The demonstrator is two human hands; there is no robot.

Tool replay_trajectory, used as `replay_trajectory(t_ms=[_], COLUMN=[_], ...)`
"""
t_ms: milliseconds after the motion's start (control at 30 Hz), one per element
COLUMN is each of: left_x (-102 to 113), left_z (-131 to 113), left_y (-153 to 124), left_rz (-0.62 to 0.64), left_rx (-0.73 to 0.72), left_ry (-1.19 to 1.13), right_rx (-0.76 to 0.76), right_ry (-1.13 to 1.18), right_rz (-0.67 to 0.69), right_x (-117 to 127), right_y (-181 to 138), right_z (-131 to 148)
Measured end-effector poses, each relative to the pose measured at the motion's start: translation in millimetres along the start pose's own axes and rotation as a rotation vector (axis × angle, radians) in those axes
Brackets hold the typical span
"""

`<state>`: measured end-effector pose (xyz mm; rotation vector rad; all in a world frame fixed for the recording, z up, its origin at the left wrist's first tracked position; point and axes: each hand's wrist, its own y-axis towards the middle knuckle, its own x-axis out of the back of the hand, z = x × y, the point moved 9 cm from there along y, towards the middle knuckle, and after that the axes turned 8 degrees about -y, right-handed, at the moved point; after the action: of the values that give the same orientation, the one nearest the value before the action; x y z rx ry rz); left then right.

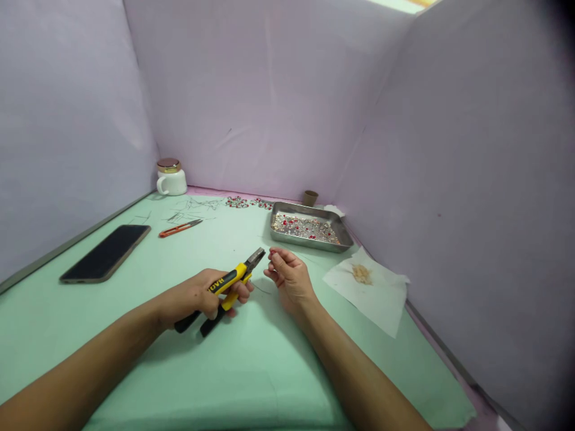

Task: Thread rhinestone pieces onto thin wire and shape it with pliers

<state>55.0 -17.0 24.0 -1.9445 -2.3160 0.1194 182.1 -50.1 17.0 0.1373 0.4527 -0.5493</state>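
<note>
My left hand is wrapped round yellow-and-black pliers, whose metal jaws point up and to the right. Just beyond the jaw tips, my right hand pinches a small red bead between thumb and forefinger. A gap shows between the jaws and the bead. Any wire held with the bead is too fine to make out, though a thin wire shows between the two hands.
Behind my right hand stands a metal tray of clear and red beads. White paper lies at right. Orange snips, a phone, loose wires, beaded pieces, a lidded white mug and a small brown pot are around.
</note>
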Motion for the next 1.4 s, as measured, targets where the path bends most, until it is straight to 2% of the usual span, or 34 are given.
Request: replay_trajectory(t_ms=[267,467,733,1000,1167,1267,1400], left_x=[5,7,13,4,3,3,-2], left_z=[-2,2,10,-11,-21,-28,-38], left_y=[-1,1,5,-3,-8,-10,-11], left_rz=[-0.091,-0.083,-0.075,-0.124,-0.21,-0.279,-0.342], left_rx=[0.047,0.06,0.007,0.001,0.003,-0.024,-0.173], left_ry=[-0.067,-0.042,0.029,0.042,0.213,0.418,0.705], right_rx=[-0.037,-0.019,-0.024,-0.057,-0.053,-0.059,-0.066], right_ry=[0.024,0.04,0.027,0.042,0.074,0.072,0.055], right_rz=[0.035,0.037,0.052,0.046,0.03,0.037,0.034], right_x=[0,2,1,0,2,2,4], right_y=[-1,1,1,1,2,2,2], right_z=[0,-1,-2,1,2,1,-1])
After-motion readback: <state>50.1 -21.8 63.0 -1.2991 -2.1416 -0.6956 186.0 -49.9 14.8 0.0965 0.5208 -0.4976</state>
